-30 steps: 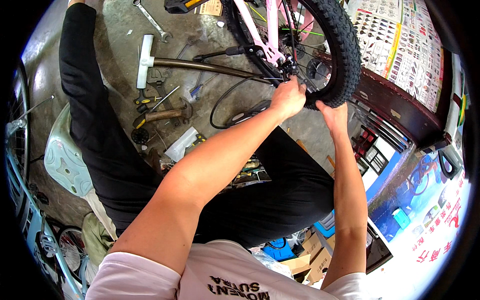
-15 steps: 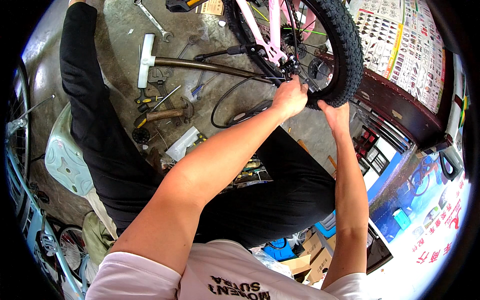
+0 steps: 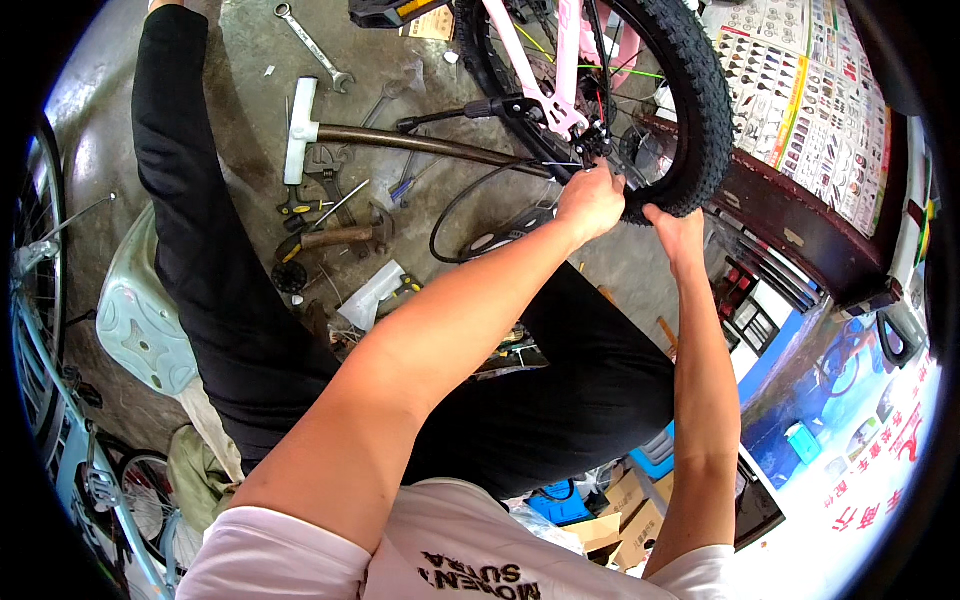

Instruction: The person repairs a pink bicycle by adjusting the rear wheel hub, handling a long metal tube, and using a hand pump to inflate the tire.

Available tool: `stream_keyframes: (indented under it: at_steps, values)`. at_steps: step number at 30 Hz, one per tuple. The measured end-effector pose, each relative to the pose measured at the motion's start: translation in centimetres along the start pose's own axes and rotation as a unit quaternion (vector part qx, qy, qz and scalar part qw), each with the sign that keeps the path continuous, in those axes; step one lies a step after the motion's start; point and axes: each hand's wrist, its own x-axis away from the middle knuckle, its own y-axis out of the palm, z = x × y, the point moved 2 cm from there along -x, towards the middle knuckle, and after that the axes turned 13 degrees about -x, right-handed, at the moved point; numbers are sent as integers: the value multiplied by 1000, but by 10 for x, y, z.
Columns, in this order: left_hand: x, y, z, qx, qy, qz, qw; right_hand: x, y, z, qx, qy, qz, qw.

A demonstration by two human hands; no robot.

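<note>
A pink bicycle frame (image 3: 563, 75) with a knobby black rear tyre (image 3: 708, 125) stands at the upper middle. My left hand (image 3: 592, 200) is closed at the wheel's axle area, just below the frame's rear end; its fingertips and whatever they pinch are hidden. At the tyre's lower edge, my right hand (image 3: 680, 235) grips the tread, thumb on the near side and fingers out of sight behind. A black cable (image 3: 438, 222) loops out beside my left hand. The kickstand (image 3: 455, 112) sticks out to the left of the frame.
On the floor at left lie a T-shaped bar with a white crosspiece (image 3: 301, 132), a hammer (image 3: 335, 238), a combination wrench (image 3: 315, 48) and other tools. A pale green stool (image 3: 145, 310) stands at far left by a light blue bicycle (image 3: 80, 440). A dark wooden table edge (image 3: 790, 225) borders the right.
The whole view has shifted slightly, so the floor tools sit a little further right and lower. Both hands keep their places on the bicycle.
</note>
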Motion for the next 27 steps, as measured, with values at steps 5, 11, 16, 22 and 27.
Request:
stream_keyframes:
  at_steps: [5,11,16,22,27]
  values:
    - [-3,1,4,-3,6,6,1000,-6,-2,4,4,-9,9,1000]
    - [-3,0,5,-16,-4,2,1000,-5,-1,-5,4,29,-8,1000]
    - [-4,2,6,-7,4,7,1000,-8,-2,1,32,-7,-10,999]
    - [-4,0,-4,23,-15,9,1000,-14,3,15,29,26,-5,999]
    - [-2,-1,-2,15,-15,0,1000,-10,0,4,65,23,-23,997]
